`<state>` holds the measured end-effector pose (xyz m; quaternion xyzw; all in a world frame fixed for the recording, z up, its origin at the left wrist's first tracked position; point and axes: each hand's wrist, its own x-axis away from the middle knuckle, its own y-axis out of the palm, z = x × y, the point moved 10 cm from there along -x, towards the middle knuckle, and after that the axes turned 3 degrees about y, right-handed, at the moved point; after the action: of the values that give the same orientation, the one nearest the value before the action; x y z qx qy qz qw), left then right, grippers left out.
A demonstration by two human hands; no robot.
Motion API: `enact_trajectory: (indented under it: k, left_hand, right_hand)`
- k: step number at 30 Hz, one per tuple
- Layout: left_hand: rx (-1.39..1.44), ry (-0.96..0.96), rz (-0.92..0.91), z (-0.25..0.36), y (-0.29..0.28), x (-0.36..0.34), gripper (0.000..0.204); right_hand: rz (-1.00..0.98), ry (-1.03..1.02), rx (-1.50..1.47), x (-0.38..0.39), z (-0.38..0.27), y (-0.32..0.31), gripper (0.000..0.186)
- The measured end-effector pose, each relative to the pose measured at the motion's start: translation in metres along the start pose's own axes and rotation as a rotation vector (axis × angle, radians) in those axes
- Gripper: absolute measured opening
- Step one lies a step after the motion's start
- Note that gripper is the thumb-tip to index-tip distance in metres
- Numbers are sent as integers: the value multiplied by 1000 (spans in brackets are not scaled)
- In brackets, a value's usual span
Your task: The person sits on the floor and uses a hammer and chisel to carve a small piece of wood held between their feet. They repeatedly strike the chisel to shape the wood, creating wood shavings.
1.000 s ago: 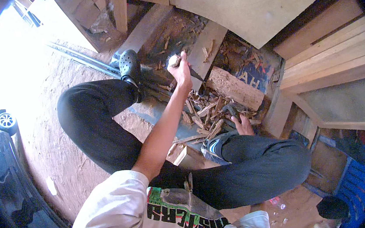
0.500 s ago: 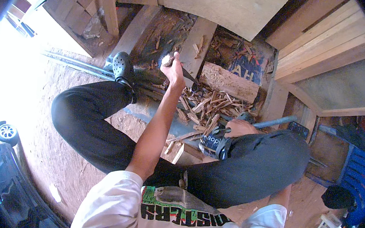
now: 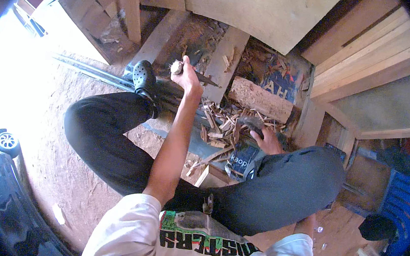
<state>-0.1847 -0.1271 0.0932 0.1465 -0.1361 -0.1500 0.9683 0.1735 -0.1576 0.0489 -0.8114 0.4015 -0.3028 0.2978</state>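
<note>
My left hand (image 3: 188, 81) is closed round a knife-like tool. Its pale, frayed handle end sticks out on the left side of the fist, and a dark, tapering blade (image 3: 208, 80) points to the right. On the other side, my right hand (image 3: 270, 143) has its fingers bent on a dark grey object (image 3: 252, 122), smeared by motion, whose kind I cannot make out. Split wood pieces (image 3: 217, 122) lie heaped between my hands. Just beyond them rests a thick, rough length of wood (image 3: 261, 100).
My bent legs frame the work area, with a dark clog (image 3: 144, 76) at the left. Near my right thigh lies a dark printed bag (image 3: 241, 160). A plywood sheet (image 3: 255, 12) and stacked boards (image 3: 369, 65) stand beyond. A blue chair (image 3: 401, 196) is at the right.
My right hand has shifted slightly, and the dark grey object now sits to its left. A bluish pipe-like bar beside that hand no longer shows. My left hand keeps its tool, blade now pointing more level.
</note>
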Motion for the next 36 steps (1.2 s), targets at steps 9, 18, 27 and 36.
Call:
enact_trajectory:
  k: [9, 18, 27, 36]
  left_hand:
    - [47, -37, 19, 9, -2, 10, 23]
    - [90, 76, -4, 51, -7, 3, 21]
    - [114, 71, -46, 63, -4, 18, 22]
    - [64, 114, 53, 70, -55, 23, 21]
  right_hand:
    - [78, 236, 170, 12, 60, 27, 53]
    - [-312, -71, -196, -1, -17, 77, 58]
    - [-36, 25, 7, -5, 51, 67, 48]
    - [-750, -71, -216, 26, 39, 138, 39]
